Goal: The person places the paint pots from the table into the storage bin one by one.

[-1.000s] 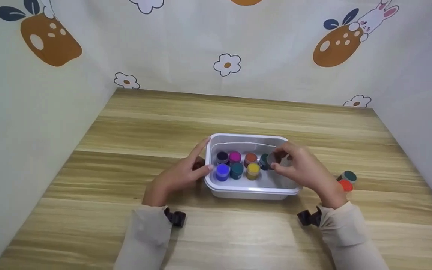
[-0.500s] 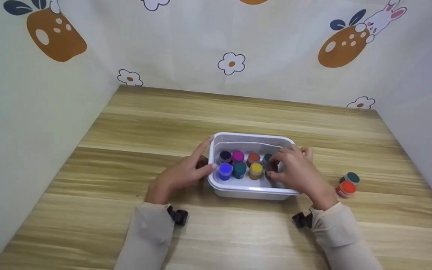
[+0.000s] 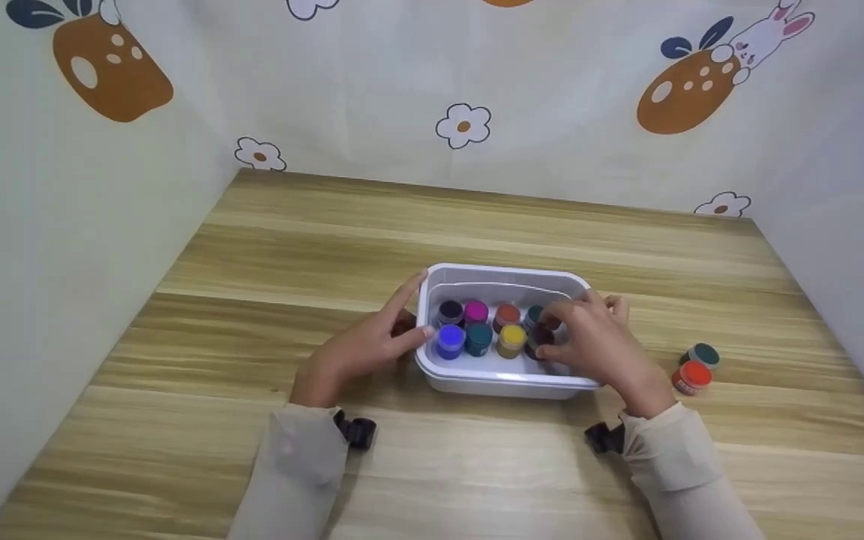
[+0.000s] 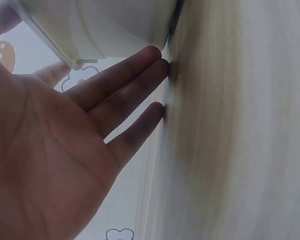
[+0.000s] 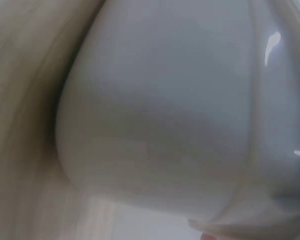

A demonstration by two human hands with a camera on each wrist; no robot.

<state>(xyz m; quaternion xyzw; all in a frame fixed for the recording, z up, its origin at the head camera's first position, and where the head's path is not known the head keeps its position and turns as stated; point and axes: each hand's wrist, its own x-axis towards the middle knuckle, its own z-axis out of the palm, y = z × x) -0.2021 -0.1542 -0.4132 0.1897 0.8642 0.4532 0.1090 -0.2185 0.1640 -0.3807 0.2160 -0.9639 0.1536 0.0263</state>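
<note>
A white plastic box [image 3: 511, 381] stands on the table, with small paint pots in two rows inside it. The back row holds a black pot [image 3: 451, 312], a magenta pot [image 3: 476, 312], an orange-brown pot [image 3: 507, 315] and a teal pot [image 3: 533, 316]. In front are a blue pot [image 3: 451, 341], another teal pot [image 3: 478, 339] and a yellow pot [image 3: 511, 340]. At the row's right end my right hand [image 3: 597, 341] pinches a dark paint pot [image 3: 539, 339]. My left hand [image 3: 361, 345] touches the box's left rim with thumb and index finger, its other fingers extended below.
To the right of the box, a dark green-lidded pot [image 3: 702, 355] and a red-lidded pot [image 3: 693, 376] sit close together on the wooden table [image 3: 477, 465]. A patterned cloth [image 3: 372, 97] hangs behind the table, and pale walls flank both sides.
My right hand has brought the dark paint pot down and left to the end of the front row, still pinching it. The left hand stays at the box rim.
</note>
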